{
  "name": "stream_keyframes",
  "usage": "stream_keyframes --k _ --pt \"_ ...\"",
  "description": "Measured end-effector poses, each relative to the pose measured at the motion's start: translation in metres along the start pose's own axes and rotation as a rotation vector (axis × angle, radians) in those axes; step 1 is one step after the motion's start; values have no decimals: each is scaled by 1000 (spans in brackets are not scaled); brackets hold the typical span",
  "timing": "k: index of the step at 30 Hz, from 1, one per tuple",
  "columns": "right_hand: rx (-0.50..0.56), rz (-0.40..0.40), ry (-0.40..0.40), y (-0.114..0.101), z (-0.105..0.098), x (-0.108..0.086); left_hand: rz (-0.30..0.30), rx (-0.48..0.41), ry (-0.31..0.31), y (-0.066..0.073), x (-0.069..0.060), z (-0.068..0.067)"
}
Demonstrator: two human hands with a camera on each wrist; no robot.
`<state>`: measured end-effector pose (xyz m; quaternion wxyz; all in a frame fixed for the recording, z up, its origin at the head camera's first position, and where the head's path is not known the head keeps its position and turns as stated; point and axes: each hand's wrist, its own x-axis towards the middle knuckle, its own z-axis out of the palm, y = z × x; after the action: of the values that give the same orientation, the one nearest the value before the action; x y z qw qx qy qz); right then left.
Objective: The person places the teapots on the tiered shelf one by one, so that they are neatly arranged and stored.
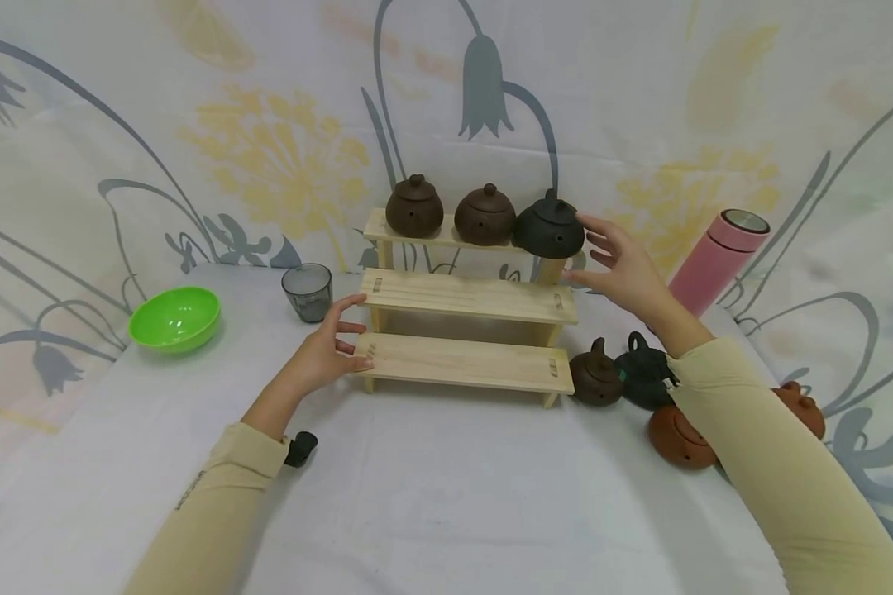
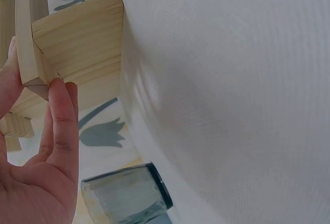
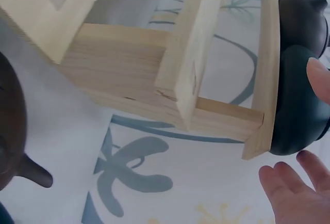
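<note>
A three-step wooden display shelf [image 1: 467, 362] stands on the white cloth. My left hand [image 1: 320, 351] pinches the left end of one of its boards [image 2: 31, 53], thumb on one face and fingers on the other. Two dark brown teapots, one at the left [image 1: 414, 211] and one in the middle [image 1: 485, 216], sit on the top step. At that step's right end is a black teapot [image 1: 549, 230]. Beside it my right hand [image 1: 618, 268] has its fingers spread; its thumb [image 3: 319, 79] overlaps the pot in the right wrist view, and whether it touches cannot be told.
Right of the shelf stand a brown teapot [image 1: 597, 378], a black teapot [image 1: 643, 376] and reddish clay teapots [image 1: 680, 438], partly behind my right sleeve. A pink flask [image 1: 718, 264] is behind them. A grey glass [image 1: 308, 293] and a green bowl [image 1: 174, 321] are at left.
</note>
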<state>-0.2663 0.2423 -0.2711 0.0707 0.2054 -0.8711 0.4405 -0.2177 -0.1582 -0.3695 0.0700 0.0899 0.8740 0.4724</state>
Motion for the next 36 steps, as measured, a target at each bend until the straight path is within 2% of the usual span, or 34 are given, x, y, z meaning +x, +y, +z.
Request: stream_keyframes --k 10,16,20,26,33,36 --pt "7 13 41 7 -2 -42 -2 7 -8 0 2 3" --pt "47 7 71 17 0 -70 -14 9 -16 1 2 4" --pt "13 37 74 25 2 -86 -8 17 -23 1 2 2" --pt "-10 22 64 32 6 -99 -19 27 -25 -1 1 -1" --pt "8 83 31 35 11 -112 -20 25 -24 -1 1 -2" --pt "9 86 36 39 13 -117 -14 26 -23 0 2 -1"
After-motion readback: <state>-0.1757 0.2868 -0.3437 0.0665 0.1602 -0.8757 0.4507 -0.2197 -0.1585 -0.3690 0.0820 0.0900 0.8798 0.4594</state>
